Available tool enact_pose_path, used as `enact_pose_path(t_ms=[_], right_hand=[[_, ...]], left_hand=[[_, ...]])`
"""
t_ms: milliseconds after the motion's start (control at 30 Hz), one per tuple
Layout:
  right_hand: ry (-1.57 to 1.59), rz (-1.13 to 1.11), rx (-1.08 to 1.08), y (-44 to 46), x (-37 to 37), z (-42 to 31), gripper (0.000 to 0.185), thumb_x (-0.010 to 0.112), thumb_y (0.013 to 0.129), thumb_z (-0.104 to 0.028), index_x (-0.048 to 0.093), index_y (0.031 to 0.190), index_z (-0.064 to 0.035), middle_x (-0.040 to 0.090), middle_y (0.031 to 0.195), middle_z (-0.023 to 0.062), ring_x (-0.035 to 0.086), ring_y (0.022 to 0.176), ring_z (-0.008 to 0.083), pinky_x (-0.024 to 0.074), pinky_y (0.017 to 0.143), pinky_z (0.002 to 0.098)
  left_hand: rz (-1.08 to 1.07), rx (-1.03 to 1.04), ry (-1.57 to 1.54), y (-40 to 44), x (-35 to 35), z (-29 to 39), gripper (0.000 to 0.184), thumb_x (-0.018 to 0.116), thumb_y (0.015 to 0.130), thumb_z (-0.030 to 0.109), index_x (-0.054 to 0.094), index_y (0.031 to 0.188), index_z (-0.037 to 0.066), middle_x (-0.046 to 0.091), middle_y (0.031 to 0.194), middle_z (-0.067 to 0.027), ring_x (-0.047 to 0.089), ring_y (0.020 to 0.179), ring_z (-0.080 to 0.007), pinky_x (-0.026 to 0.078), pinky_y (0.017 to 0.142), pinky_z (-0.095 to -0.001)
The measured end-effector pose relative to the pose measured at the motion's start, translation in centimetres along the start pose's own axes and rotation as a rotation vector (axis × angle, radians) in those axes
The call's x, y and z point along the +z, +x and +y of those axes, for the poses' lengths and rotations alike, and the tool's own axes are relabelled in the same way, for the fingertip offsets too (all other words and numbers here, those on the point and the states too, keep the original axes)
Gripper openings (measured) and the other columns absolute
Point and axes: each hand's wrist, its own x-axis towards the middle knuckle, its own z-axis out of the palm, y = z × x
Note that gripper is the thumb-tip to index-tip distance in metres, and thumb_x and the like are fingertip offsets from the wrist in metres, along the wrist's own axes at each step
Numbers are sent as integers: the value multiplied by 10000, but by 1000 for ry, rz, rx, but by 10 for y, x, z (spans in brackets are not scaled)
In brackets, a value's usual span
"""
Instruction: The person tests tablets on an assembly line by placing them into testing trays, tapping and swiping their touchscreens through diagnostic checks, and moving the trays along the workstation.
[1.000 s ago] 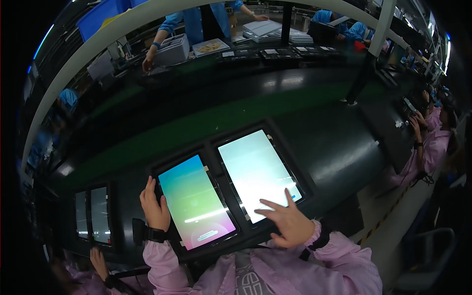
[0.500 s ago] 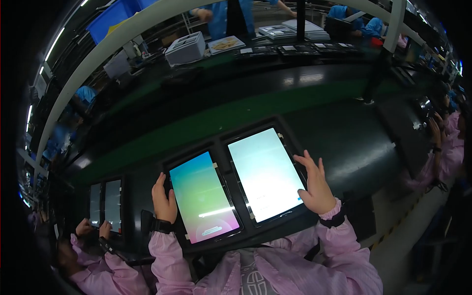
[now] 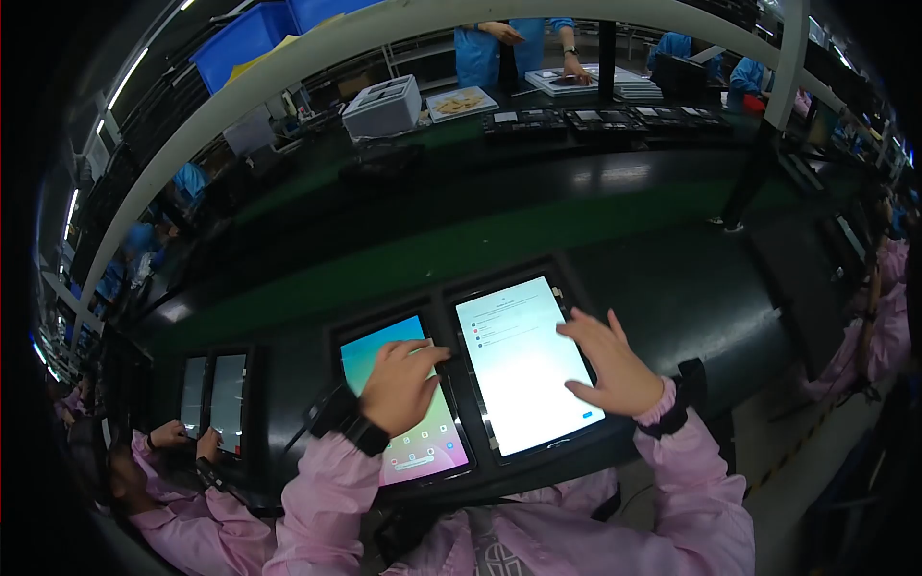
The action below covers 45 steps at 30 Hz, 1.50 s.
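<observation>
From my remote seat, I view two lit tablets side by side at bench level. The left tablet (image 3: 427, 459) and the right tablet (image 3: 530, 394) lie screen up in dark trays (image 3: 440, 309), which presumably keep them flat, squared up and within reach of both hands. The left hand (image 3: 399, 389) arches over the left tablet, fingers loosely spread; the right hand (image 3: 615, 365) spans the right tablet's right edge, thumb and fingers apart. Neither grips anything; I cannot tell whether any fingertip touches glass. Such poses would suit tapping rather than lifting. Writing: the right screen shows a heading, a short list with small icons and a blue button (image 3: 588, 415), all too small to read; the left shows app icons. I find no legible brand.
</observation>
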Motion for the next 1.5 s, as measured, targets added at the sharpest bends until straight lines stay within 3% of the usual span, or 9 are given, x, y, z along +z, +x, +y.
enact_pose_path(t_ms=[233,400,633,833,1033,1133,1200,1300,1500], right_hand=[[-146,-121,-58,9,21,-20,793,728,779,-366,384,1432,-78,288,1534,192,116,1468,446,78,1094,721],[-128,45,124,13,26,-7,809,732,777,-371,370,1430,-59,284,1530,212,114,1463,461,51,1102,710],[-80,125,169,9,25,-4,809,721,796,-336,333,1444,-46,287,1527,207,122,1464,453,53,1111,692],[-44,140,153,8,29,-1,770,697,825,-328,335,1434,-27,372,1468,208,181,1453,440,51,1113,692],[-62,5,128,24,13,-3,713,670,862,-383,368,1401,-26,421,1432,197,286,1424,397,51,1119,690],[-5,-129,245,48,-12,-4,706,665,867,-398,376,1399,-34,441,1420,193,346,1402,368,53,1113,699],[-60,78,57,61,-10,9,723,641,875,-462,390,1405,-40,459,1416,185,374,1390,356,57,1106,712],[-350,-36,-44,76,8,26,748,608,879,-531,405,1407,-42,464,1433,160,354,1405,353,54,1098,725],[-162,-124,17,52,-20,15,1062,735,736,-608,245,1512,-72,295,1555,169,183,1469,405,26,1076,752]], left_hand=[[-234,223,-281,-5,-3,21,329,634,751,31,693,1050,155,573,904,-81,541,935,-294,424,843,-408],[-446,334,-304,-32,8,49,392,634,699,15,694,1070,125,602,919,-60,545,951,-239,419,837,-379],[-421,442,-186,-30,11,49,381,623,680,42,680,1050,110,632,900,1,549,925,-182,388,846,-369],[-239,334,-217,-4,-1,23,294,601,642,-20,663,894,118,686,1171,49,548,901,-200,370,817,-383],[30,168,-23,61,33,-14,499,557,666,-84,687,1113,97,643,888,14,521,921,-220,407,829,-360],[-32,110,55,80,56,-34,405,552,696,-88,716,1013,103,634,873,-9,519,914,-227,413,824,-356],[-60,35,103,81,62,-37,316,557,710,-79,729,891,114,622,862,-41,520,907,-238,413,826,-367],[101,107,-4,79,32,-15,234,586,703,-20,687,819,155,559,816,-49,505,850,-265,410,780,-370],[-221,322,-63,21,-9,33,278,616,668,-15,730,871,137,605,820,-50,543,887,-253,415,811,-376]])
